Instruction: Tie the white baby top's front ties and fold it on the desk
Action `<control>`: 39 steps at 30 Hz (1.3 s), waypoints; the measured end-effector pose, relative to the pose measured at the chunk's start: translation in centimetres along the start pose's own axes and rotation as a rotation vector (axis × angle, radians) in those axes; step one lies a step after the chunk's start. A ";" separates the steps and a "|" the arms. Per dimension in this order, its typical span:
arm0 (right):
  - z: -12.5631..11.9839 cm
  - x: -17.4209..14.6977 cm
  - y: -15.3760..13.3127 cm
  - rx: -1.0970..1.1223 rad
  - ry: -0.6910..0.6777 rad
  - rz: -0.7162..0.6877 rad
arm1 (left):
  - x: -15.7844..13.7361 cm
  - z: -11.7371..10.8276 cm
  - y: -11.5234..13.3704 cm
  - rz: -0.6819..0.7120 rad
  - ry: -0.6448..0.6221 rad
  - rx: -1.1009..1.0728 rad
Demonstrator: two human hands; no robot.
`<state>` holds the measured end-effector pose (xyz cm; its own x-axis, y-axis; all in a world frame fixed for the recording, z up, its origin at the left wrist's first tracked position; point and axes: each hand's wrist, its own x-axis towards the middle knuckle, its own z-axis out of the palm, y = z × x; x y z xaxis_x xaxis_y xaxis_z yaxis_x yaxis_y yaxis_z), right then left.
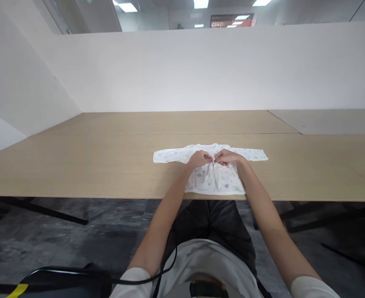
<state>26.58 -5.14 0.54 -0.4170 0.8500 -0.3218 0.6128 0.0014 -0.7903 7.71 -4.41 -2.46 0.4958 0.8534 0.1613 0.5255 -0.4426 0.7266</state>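
A small white long-sleeved baby shirt (228,180) with a faint coloured print lies spread on the table, its sleeves stretched out to both sides and its hem close to the front edge. My left hand (200,158) is closed, pinching the fabric at the middle of the chest. Facing it, my right hand (227,157) also pinches the shirt just right of the front opening. Between the fingertips the cloth is slightly raised and bunched. Any fastener there is too small to make out.
The wooden table (77,165) reaches far to both sides and back to a white wall (201,70). A grey panel (331,122) adjoins at the back right. Below left is a black chair (64,277), with a black cable (139,282) running across my lap.
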 end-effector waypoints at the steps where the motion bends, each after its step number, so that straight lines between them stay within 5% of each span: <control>1: 0.0 0.0 0.0 0.006 0.010 0.004 | 0.0 0.1 0.0 0.003 0.001 -0.003; 8: 0.0 0.3 0.2 0.054 0.073 0.024 | 0.1 0.0 0.1 0.012 -0.021 -0.085; 18: 0.2 0.8 0.7 0.051 0.057 -0.008 | 0.4 -0.1 0.2 -0.172 0.010 -0.134; 39: 0.4 0.3 0.0 0.160 0.150 -0.037 | 0.0 -0.6 0.7 -0.111 0.044 -0.169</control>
<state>26.21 -5.11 0.21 -0.3259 0.9196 -0.2192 0.4798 -0.0389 -0.8765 7.70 -4.57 -1.57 0.4089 0.9071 0.1000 0.4498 -0.2957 0.8428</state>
